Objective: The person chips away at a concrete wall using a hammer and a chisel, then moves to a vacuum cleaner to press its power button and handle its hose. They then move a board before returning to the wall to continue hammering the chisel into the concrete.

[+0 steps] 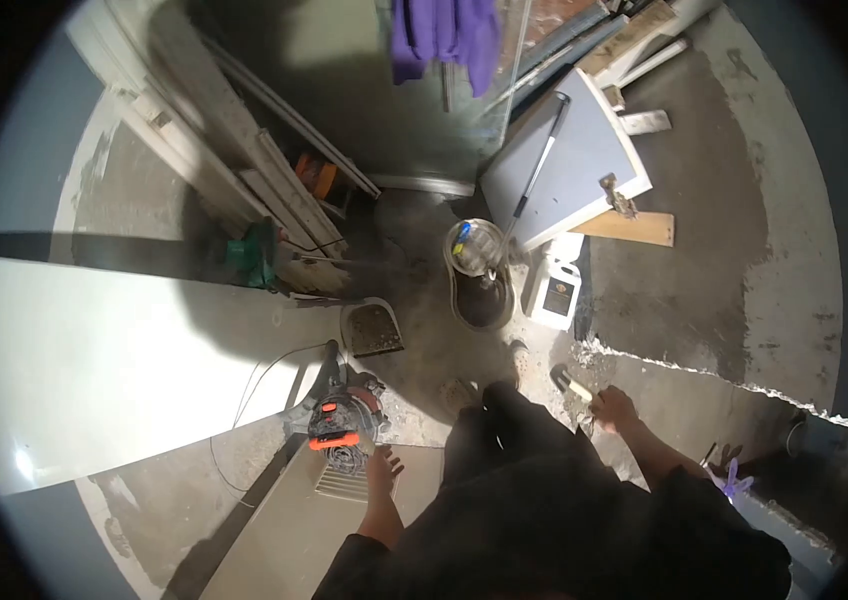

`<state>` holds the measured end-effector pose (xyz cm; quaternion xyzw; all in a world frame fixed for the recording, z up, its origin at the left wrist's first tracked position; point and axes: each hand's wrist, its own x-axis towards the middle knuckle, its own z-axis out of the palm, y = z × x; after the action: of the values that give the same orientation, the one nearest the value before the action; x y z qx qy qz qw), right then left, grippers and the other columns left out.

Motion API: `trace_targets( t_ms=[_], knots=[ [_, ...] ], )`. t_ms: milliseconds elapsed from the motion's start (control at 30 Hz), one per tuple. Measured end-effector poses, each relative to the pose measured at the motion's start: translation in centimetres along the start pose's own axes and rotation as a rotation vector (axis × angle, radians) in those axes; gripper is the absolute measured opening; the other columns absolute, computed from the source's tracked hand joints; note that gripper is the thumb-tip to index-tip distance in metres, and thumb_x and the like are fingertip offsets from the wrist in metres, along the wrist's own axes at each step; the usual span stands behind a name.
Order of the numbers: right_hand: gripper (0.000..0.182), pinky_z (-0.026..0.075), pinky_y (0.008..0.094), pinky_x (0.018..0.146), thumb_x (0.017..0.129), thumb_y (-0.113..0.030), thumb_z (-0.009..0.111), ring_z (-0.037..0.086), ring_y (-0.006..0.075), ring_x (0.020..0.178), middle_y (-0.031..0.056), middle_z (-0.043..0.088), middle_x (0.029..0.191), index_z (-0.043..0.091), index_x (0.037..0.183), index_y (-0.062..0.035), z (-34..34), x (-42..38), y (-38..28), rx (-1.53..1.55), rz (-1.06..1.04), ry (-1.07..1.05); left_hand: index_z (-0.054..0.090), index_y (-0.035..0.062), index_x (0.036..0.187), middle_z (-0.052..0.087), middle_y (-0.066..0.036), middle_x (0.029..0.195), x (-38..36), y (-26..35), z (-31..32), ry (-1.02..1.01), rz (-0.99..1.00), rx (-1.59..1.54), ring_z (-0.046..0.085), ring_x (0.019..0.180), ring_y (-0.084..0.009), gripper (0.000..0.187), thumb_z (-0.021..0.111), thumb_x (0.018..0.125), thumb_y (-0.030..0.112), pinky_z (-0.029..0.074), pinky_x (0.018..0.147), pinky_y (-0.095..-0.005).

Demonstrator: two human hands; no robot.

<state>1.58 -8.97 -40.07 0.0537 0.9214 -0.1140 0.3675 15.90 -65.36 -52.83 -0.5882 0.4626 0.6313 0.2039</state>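
My right hand (614, 410) is closed around the pale handle of a short hand tool (576, 388) with a dark, curved head. The head points left, close over the dusty floor (539, 415); its exact kind I cannot tell. Lower left of my body, my left hand (383, 470) hangs with its fingers apart and nothing in them. Beside it stands a black and orange power machine (344, 412) with a coiled hose or cord (346, 458) at its front. A dustpan-like scoop (374, 328) holding grey debris lies ahead of that machine.
A grey tub (482, 305) and a white jug (554, 292) stand ahead. A pale panel (569, 155) leans at the upper right beside wood scraps. Long boards (184, 150) lean left, over a large white sheet (124, 370). A jagged broken edge (704, 376) crosses the floor at right.
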Motion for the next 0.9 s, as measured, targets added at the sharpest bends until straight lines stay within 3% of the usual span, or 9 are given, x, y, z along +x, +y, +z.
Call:
trace_targets(
  t_ms=[133,200,267,467,500,600,700,800,900],
  knots=[
    [0.030,0.053,0.0465,0.081,0.087,-0.037,0.068,0.066,0.0371,0.093,0.0172,0.067,0.097,0.071,0.096,-0.0086,1.1,2.1,7.0,0.084,0.052,0.088,0.054,0.0034,0.132,0.051,-0.019,0.136,-2.8,3.2,3.3,0.012,0.060,0.079,0.058,0.111,-0.0365,0.052,0.056,0.092,0.037,0.054,0.085,-0.0491],
    [0.030,0.054,0.0459,0.080,0.084,-0.037,0.070,0.068,0.0356,0.090,0.0163,0.069,0.094,0.071,0.093,-0.0080,0.9,3.8,9.1,0.208,0.082,0.075,0.054,0.0014,0.130,0.055,-0.018,0.130,-4.1,4.4,3.6,-0.067,0.121,0.137,0.061,0.106,-0.0358,0.047,0.051,0.098,0.036,0.055,0.083,-0.0499],
    [0.030,0.055,0.0456,0.078,0.082,-0.036,0.073,0.069,0.0339,0.088,0.0151,0.071,0.091,0.072,0.090,-0.0072,1.0,5.7,10.8,0.253,0.132,0.000,0.056,0.0022,0.127,0.059,-0.015,0.125,-5.1,5.1,3.7,-0.001,0.104,0.228,0.062,0.102,-0.0335,0.044,0.046,0.103,0.037,0.055,0.082,-0.0498],
    [0.034,0.056,0.0449,0.083,0.078,-0.037,0.075,0.071,0.0338,0.089,0.0145,0.073,0.085,0.074,0.094,-0.0071,0.8,6.3,13.8,0.162,0.252,-0.031,0.062,0.0036,0.117,0.065,-0.010,0.109,-6.8,10.4,7.7,-0.102,0.147,0.408,0.066,0.084,-0.0254,0.037,0.056,0.095,0.034,0.056,0.067,-0.0383],
    [0.034,0.056,0.0453,0.083,0.077,-0.038,0.075,0.071,0.0344,0.089,0.0152,0.073,0.087,0.074,0.093,-0.0074,0.7,5.7,14.3,0.211,0.280,-0.048,0.064,0.0036,0.113,0.066,-0.008,0.103,-7.9,12.3,10.5,0.004,0.125,0.440,0.066,0.080,-0.0232,0.037,0.060,0.092,0.033,0.055,0.065,-0.0353],
    [0.033,0.056,0.0465,0.082,0.076,-0.038,0.075,0.071,0.0358,0.090,0.0180,0.073,0.092,0.076,0.091,-0.0089,3.4,2.9,16.7,0.205,0.282,0.068,0.066,0.0034,0.112,0.067,-0.007,0.097,-6.7,16.6,14.6,-0.106,0.239,0.469,0.067,0.078,-0.0220,0.037,0.064,0.089,0.033,0.055,0.066,-0.0328],
    [0.038,0.055,0.0473,0.083,0.075,-0.039,0.076,0.069,0.0377,0.094,0.0202,0.072,0.098,0.075,0.097,-0.0075,3.7,-0.8,17.1,0.325,0.426,-0.033,0.068,0.0028,0.112,0.069,-0.007,0.096,-4.4,20.5,19.3,-0.195,0.305,0.536,0.068,0.081,-0.0214,0.039,0.064,0.088,0.033,0.056,0.069,-0.0328],
    [0.044,0.055,0.0477,0.084,0.075,-0.041,0.076,0.068,0.0392,0.097,0.0224,0.071,0.103,0.074,0.098,-0.0044,4.5,-4.8,16.4,0.430,0.500,-0.006,0.070,0.0023,0.113,0.070,-0.008,0.099,-10.0,24.7,26.9,-0.240,0.454,0.644,0.069,0.083,-0.0206,0.040,0.065,0.088,0.034,0.056,0.071,-0.0329],
    [0.045,0.055,0.0474,0.084,0.075,-0.043,0.076,0.068,0.0389,0.098,0.0228,0.071,0.102,0.074,0.098,-0.0038,9.0,-6.6,16.6,0.562,0.609,-0.004,0.070,0.0038,0.113,0.070,-0.008,0.102,-9.7,27.5,30.2,-0.331,0.496,0.666,0.069,0.085,-0.0206,0.038,0.066,0.087,0.032,0.056,0.071,-0.0341]
  ],
)
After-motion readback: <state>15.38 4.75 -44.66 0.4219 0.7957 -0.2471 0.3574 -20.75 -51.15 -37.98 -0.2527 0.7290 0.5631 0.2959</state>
